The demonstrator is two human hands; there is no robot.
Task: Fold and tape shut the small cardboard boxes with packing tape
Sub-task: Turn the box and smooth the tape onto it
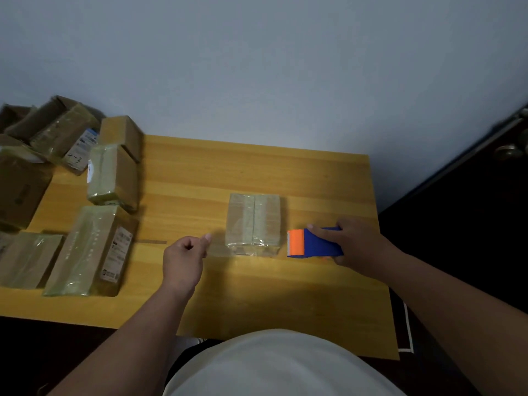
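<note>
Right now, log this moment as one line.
left hand: pinches tape strip | right hand: grips tape dispenser | box: closed, taped, on table | taped boxes: piled left

Glossy-taped cardboard box [253,224], wood-grain table [285,281]

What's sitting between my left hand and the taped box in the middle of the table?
Nothing visible. Only bare table lies between the left hand and the taped box. The tape dispenser is on the box's far side, held in the right hand.
</note>
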